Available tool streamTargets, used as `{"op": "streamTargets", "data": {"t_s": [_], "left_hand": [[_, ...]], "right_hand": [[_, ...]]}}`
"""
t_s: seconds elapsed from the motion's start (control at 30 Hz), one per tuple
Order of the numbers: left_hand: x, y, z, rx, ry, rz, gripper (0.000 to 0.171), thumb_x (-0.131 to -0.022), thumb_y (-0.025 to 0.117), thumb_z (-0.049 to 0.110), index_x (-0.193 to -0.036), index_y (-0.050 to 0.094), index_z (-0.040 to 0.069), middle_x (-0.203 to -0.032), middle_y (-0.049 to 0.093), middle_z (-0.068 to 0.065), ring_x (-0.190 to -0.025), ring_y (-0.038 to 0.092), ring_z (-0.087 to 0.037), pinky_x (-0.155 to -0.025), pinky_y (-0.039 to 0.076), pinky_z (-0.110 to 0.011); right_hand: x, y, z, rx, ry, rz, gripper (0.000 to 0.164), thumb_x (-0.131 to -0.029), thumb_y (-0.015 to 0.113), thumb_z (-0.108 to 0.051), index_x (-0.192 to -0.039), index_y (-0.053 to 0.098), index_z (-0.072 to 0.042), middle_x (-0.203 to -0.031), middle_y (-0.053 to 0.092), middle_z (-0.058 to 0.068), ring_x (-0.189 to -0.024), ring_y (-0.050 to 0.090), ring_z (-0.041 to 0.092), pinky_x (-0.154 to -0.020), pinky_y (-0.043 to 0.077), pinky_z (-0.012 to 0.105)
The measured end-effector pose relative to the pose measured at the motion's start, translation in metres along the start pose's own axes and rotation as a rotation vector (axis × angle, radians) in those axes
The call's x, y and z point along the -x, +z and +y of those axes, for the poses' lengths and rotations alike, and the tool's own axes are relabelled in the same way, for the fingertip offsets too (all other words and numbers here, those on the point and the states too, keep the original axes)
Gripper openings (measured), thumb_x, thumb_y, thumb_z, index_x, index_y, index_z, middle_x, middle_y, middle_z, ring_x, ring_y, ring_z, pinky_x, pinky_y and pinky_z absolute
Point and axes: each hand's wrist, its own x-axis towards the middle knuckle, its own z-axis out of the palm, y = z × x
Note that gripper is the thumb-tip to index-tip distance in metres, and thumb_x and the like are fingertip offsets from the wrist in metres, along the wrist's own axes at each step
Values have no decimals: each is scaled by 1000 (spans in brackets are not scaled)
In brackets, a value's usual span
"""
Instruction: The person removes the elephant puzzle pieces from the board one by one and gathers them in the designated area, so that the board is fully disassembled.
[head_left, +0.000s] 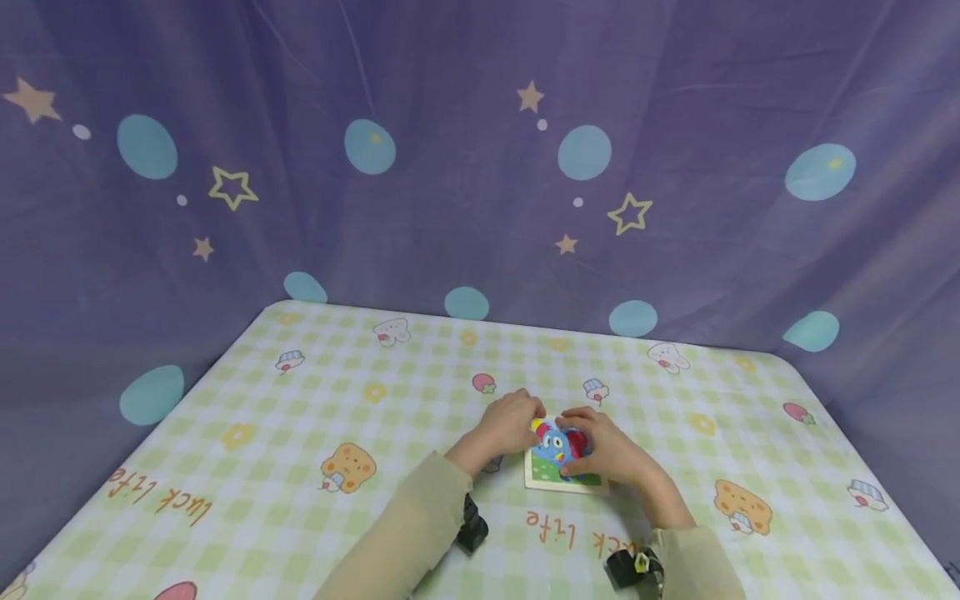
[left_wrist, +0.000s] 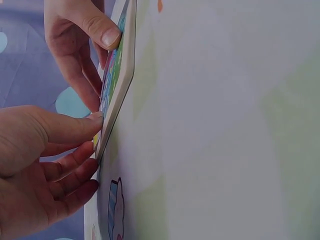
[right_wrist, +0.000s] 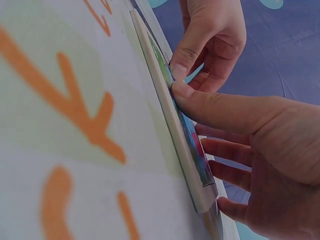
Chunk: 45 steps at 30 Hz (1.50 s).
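A small square wooden jigsaw puzzle (head_left: pixel 544 472) lies on the table in the head view, with a blue, big-eyed elephant with a red ear on green ground. My left hand (head_left: pixel 512 421) grips its far left corner; in the left wrist view the thumb tip rests on the picture and the fingers (left_wrist: pixel 75 172) bend at the edge. From the other side my right hand (head_left: pixel 611 448) spans the elephant, thumb low on the picture and fingers round the far right part. The right wrist view shows both thumbs almost meeting over the pale rim (right_wrist: pixel 167 110). My hands hide the board's upper corners.
A green-and-white checked cloth (head_left: pixel 420 417) with printed bears, cakes and lettering covers the table. Behind it hangs a purple curtain (head_left: pixel 465 208) with stars and blue ovals. Black wrist cameras (head_left: pixel 472 527) sit below both sleeves.
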Motion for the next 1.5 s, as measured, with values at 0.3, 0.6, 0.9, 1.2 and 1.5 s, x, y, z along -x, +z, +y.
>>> {"op": "streamTargets", "data": {"t_s": [0.3,0.6,0.9,1.2,1.5], "left_hand": [[-1,1,-2,46,-7,13,32,-77,71,22,-107,65,14,-96,55,3,-87,53,-11,-77,44,-27],[0,5,-5,77,9,34,29,-76,71,22,-105,64,19,-93,55,4,-81,51,-9,-70,42,-25],[0,5,-7,121,15,51,25,-78,70,18,-103,64,20,-91,55,2,-78,50,-9,-67,41,-24],[-1,7,-7,127,9,64,26,-77,71,20,-102,65,18,-88,57,2,-77,51,-9,-66,42,-24],[-1,4,-7,139,20,61,27,-77,72,19,-103,66,15,-89,57,1,-78,52,-10,-68,43,-25]], "right_hand": [[0,-1,0,-8,2,-2,68,-70,77,-27,-126,51,1,-132,42,17,-122,36,39,-98,30,55],[1,-1,-2,9,-5,-1,68,-69,78,-27,-125,51,1,-131,43,18,-120,37,39,-97,30,55],[1,-1,-3,0,-11,-1,68,-70,77,-27,-125,51,2,-131,42,19,-120,37,40,-96,31,56],[2,0,-1,-13,-8,4,68,-70,78,-27,-125,51,1,-131,42,18,-121,36,40,-97,31,56],[1,-1,0,-17,-8,6,68,-70,78,-28,-125,51,0,-132,42,17,-122,36,39,-98,30,56]]}}
